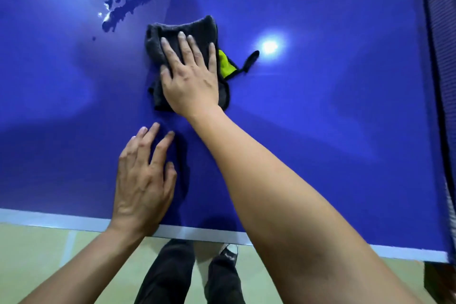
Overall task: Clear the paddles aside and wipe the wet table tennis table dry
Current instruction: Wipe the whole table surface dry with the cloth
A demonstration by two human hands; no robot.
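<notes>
the right hand (190, 79) lay flat on the dark grey cloth (190, 29), fingers spread, pressing it on the blue table (320, 131) (a yellow-green corner showed at its right side). the left hand (143, 180) rested open on the surface, near the white edge (197, 231). water drops (123, 11) stood just beyond the cloth, up-left. the net (441, 57) ran along the right, well apart from the cloth.
</notes>
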